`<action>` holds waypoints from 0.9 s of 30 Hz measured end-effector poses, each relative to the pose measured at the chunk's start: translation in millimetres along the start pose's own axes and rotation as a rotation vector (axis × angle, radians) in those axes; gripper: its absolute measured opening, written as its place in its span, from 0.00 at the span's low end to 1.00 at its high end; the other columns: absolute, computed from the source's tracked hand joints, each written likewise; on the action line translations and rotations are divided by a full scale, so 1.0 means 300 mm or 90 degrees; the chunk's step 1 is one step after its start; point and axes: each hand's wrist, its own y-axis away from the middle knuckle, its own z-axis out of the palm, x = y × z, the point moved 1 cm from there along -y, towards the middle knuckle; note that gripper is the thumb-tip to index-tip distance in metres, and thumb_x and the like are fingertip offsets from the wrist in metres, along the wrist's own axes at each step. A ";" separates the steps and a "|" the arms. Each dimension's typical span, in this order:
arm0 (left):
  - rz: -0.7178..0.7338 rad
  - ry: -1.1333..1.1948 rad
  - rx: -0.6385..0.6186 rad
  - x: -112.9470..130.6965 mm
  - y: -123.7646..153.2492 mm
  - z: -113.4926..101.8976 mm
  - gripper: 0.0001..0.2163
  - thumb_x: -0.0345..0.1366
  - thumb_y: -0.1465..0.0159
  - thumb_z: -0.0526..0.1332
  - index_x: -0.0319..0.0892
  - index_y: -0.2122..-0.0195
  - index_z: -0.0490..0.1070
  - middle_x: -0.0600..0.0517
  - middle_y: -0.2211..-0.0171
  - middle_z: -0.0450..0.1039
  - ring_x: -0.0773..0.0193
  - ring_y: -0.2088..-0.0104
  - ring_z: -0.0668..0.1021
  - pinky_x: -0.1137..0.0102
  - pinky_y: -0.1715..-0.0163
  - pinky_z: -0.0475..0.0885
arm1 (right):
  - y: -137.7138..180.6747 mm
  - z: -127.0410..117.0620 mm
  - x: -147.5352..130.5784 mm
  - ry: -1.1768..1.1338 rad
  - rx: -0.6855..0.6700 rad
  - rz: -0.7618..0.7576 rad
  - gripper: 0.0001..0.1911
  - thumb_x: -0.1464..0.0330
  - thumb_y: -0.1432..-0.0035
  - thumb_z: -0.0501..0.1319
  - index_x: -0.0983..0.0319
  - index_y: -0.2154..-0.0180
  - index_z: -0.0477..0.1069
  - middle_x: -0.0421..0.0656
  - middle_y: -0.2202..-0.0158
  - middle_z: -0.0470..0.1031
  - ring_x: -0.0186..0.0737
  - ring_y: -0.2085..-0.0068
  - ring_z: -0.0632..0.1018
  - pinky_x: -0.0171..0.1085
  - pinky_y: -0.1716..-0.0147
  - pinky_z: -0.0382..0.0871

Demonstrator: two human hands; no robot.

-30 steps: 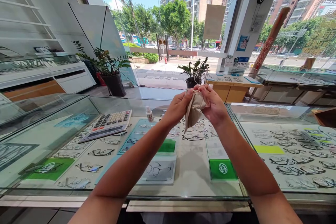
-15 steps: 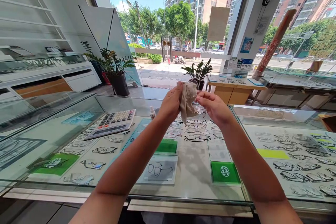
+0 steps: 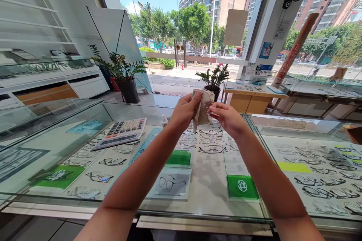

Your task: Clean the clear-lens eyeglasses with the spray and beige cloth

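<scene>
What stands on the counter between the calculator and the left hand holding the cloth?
A small white bottle, seen in the head view, between the calculator and the left hand, which grips the beige cloth.

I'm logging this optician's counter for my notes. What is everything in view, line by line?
cloth: one, beige, held up between both hands
calculator: one, grey, on the glass counter, left
small bottle: one, white, on the glass right of the calculator
eyeglass frames: many, dark or clear, in rows under the glass
green cards: at least three, under the glass
potted plants: two, green, dark pots, beyond the counter
glass counter: one in front, clear
left hand: fingers pinch the cloth
right hand: fingers pinch the cloth's right edge
</scene>
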 end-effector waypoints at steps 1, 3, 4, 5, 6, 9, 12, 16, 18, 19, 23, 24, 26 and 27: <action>-0.005 0.002 -0.008 0.004 0.000 -0.003 0.23 0.54 0.45 0.78 0.38 0.64 0.81 0.51 0.73 0.80 0.68 0.75 0.80 0.73 0.72 0.79 | 0.000 -0.002 -0.001 -0.009 0.004 0.002 0.13 0.59 0.53 0.78 0.57 0.72 0.79 0.38 0.65 0.76 0.38 0.59 0.73 0.42 0.47 0.63; -0.023 0.003 -0.036 0.012 0.000 -0.006 0.21 0.50 0.46 0.80 0.38 0.62 0.82 0.50 0.70 0.82 0.66 0.72 0.82 0.71 0.69 0.81 | -0.001 -0.009 -0.004 -0.021 0.009 0.003 0.12 0.60 0.52 0.78 0.57 0.73 0.79 0.38 0.66 0.76 0.38 0.59 0.73 0.42 0.47 0.64; -0.031 0.000 -0.055 0.015 0.001 -0.006 0.20 0.47 0.46 0.81 0.39 0.61 0.83 0.49 0.68 0.83 0.65 0.70 0.82 0.70 0.68 0.82 | -0.001 -0.012 -0.006 -0.023 0.009 0.003 0.12 0.60 0.51 0.78 0.57 0.73 0.79 0.38 0.66 0.76 0.39 0.58 0.74 0.42 0.47 0.64; -0.034 -0.005 -0.076 0.018 0.001 -0.006 0.19 0.45 0.46 0.81 0.39 0.60 0.83 0.48 0.66 0.83 0.64 0.69 0.83 0.70 0.66 0.82 | -0.002 -0.015 -0.007 -0.026 0.007 0.004 0.12 0.60 0.50 0.77 0.57 0.73 0.78 0.38 0.66 0.76 0.39 0.58 0.74 0.42 0.47 0.65; -0.034 -0.011 -0.093 0.019 0.001 -0.005 0.18 0.43 0.46 0.81 0.40 0.59 0.84 0.48 0.64 0.84 0.64 0.68 0.83 0.69 0.65 0.82 | -0.002 -0.016 -0.007 -0.029 0.005 0.006 0.12 0.60 0.50 0.77 0.57 0.73 0.78 0.39 0.66 0.76 0.39 0.58 0.74 0.42 0.48 0.65; -0.012 -0.038 -0.096 0.012 -0.001 -0.004 0.18 0.40 0.48 0.81 0.41 0.58 0.84 0.48 0.64 0.83 0.65 0.69 0.82 0.70 0.66 0.81 | -0.002 -0.013 -0.006 -0.046 0.006 0.011 0.12 0.61 0.51 0.77 0.58 0.72 0.79 0.39 0.66 0.77 0.39 0.58 0.74 0.41 0.49 0.66; 0.038 -0.080 -0.033 -0.002 0.000 0.002 0.18 0.42 0.49 0.82 0.40 0.62 0.83 0.50 0.68 0.81 0.68 0.71 0.79 0.72 0.69 0.78 | 0.003 0.009 0.000 -0.056 0.005 0.019 0.12 0.61 0.54 0.79 0.59 0.70 0.81 0.40 0.66 0.78 0.38 0.60 0.74 0.41 0.51 0.65; 0.148 -0.123 0.068 -0.014 0.014 0.022 0.17 0.48 0.44 0.79 0.40 0.70 0.78 0.56 0.76 0.73 0.73 0.77 0.71 0.76 0.77 0.67 | 0.014 0.052 0.007 -0.038 -0.019 0.010 0.14 0.58 0.54 0.79 0.59 0.69 0.82 0.40 0.66 0.79 0.38 0.60 0.74 0.41 0.50 0.65; 0.193 -0.131 0.105 -0.013 0.018 0.026 0.20 0.51 0.41 0.76 0.40 0.73 0.75 0.56 0.78 0.70 0.73 0.78 0.68 0.76 0.79 0.62 | 0.018 0.065 0.007 -0.026 -0.032 0.003 0.14 0.57 0.53 0.78 0.59 0.69 0.82 0.40 0.66 0.79 0.38 0.60 0.74 0.42 0.49 0.65; 0.198 -0.129 0.109 -0.010 0.018 0.025 0.21 0.53 0.39 0.75 0.40 0.74 0.74 0.56 0.79 0.69 0.73 0.79 0.67 0.75 0.80 0.61 | 0.019 0.067 0.005 -0.022 -0.037 0.002 0.15 0.57 0.53 0.78 0.59 0.69 0.82 0.40 0.66 0.79 0.39 0.60 0.74 0.42 0.49 0.65; 0.110 -0.102 -0.003 0.014 0.003 0.001 0.24 0.58 0.38 0.72 0.40 0.73 0.75 0.54 0.79 0.72 0.71 0.80 0.71 0.74 0.79 0.66 | 0.017 0.039 -0.016 -0.013 -0.025 -0.004 0.14 0.58 0.54 0.78 0.59 0.71 0.81 0.40 0.66 0.79 0.39 0.60 0.75 0.42 0.49 0.66; 0.082 -0.096 -0.047 0.021 -0.001 -0.005 0.22 0.57 0.39 0.73 0.40 0.71 0.77 0.53 0.77 0.74 0.70 0.78 0.73 0.73 0.77 0.69 | 0.017 0.026 -0.023 -0.013 -0.017 -0.009 0.13 0.58 0.54 0.78 0.58 0.71 0.81 0.40 0.66 0.78 0.39 0.60 0.75 0.43 0.48 0.66; 0.041 -0.085 -0.115 0.029 -0.002 -0.008 0.19 0.52 0.41 0.76 0.41 0.66 0.80 0.51 0.72 0.78 0.67 0.74 0.77 0.71 0.72 0.75 | 0.016 0.004 -0.035 -0.015 -0.004 -0.014 0.12 0.59 0.54 0.78 0.58 0.71 0.81 0.40 0.66 0.78 0.39 0.59 0.75 0.43 0.47 0.67; 0.033 -0.083 -0.131 0.030 -0.001 -0.006 0.17 0.49 0.42 0.78 0.42 0.63 0.81 0.50 0.69 0.80 0.66 0.72 0.79 0.71 0.69 0.77 | 0.016 -0.004 -0.038 -0.017 -0.002 -0.014 0.12 0.60 0.53 0.78 0.58 0.71 0.81 0.40 0.66 0.78 0.40 0.59 0.75 0.43 0.47 0.67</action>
